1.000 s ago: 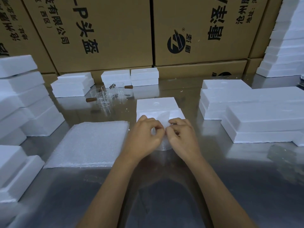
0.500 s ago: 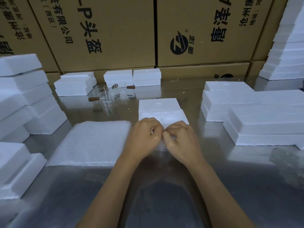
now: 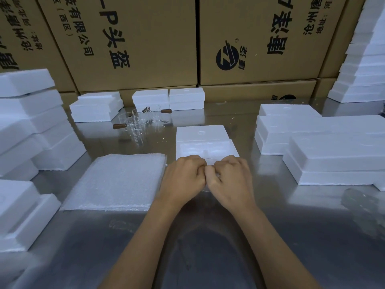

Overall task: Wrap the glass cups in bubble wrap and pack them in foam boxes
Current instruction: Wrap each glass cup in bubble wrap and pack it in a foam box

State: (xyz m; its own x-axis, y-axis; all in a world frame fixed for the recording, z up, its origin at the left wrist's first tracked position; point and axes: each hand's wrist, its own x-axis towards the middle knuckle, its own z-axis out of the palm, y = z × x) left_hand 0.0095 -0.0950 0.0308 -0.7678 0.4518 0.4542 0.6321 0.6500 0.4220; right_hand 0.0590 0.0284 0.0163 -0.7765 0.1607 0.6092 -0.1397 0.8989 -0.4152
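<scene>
Your left hand (image 3: 184,176) and your right hand (image 3: 230,180) are together at the centre of the table (image 3: 270,236), knuckles touching, and the fingers of both are curled around one small thing between them. It is almost hidden; only a clear curved edge shows under and behind the hands, so I judge it is a cup (image 3: 208,189) with wrap on it, but I cannot tell how much of it is covered. Glass of this kind is probably light, stiff and fragile, and it slips easily under plastic wrap, so hold it around the body with both palms and do not squeeze at the rim. At 12 o'clock, just behind your hands, an open foam box (image 3: 206,149) lies ready, with its lid (image 3: 200,132) touching it at the far side. At 9 o'clock, just beside the left hand, is the flat stack of bubble wrap (image 3: 116,180); it is soft and should give under a light pinch. At 11 o'clock, further away, the bare cups (image 3: 137,122) stand close together, with brown handles (image 3: 119,126) pointing outward. The table is shiny metal and looks smooth, so a cup may slide on it. Foam boxes are stacked at 9 o'clock (image 3: 31,122) and at 3 o'clock (image 3: 323,147), and big cartons (image 3: 145,38) with printed letters close the back at 12 o'clock.
</scene>
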